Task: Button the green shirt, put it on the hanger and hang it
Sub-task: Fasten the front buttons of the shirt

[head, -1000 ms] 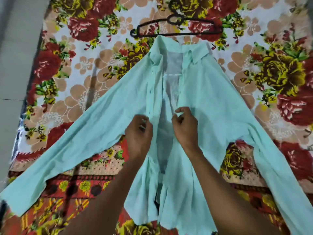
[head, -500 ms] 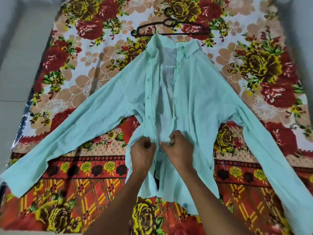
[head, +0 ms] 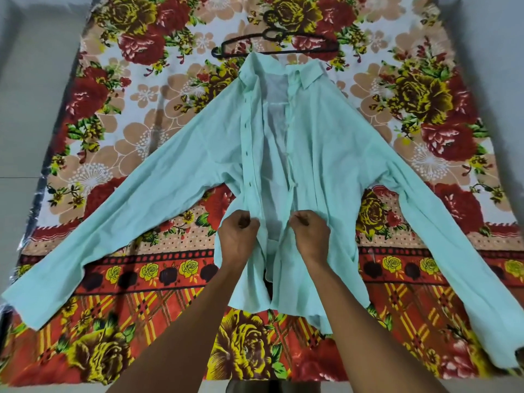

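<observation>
Fingers of the left hand curled shut, pinching the buttonhole edge of the shirt low on the front; fingers of the right hand likewise closed, thumb against forefinger, clamped on the button edge at the same height; the two hands near each other, a strip of open front between them.

Shirt lies face up on a floral sheet, collar toward 12 o'clock, hem toward 6 o'clock, sleeves spread toward 8 and 4 o'clock; front open from collar down to the hands, inner back panel showing through the gap; buttonholes visible as dark marks along the left-hand edge, buttons faint along the other.

Hanger, black, lies flat on the sheet at 12 o'clock, just beyond the collar; the collar overlaps its lower bar; not yet inside the shirt.

Progress, judged: early; no button above the hands is done; below the hands cannot tell, edges fall close together; remaining: close the front, insert hanger, hang; no rail or hook in view.
</observation>
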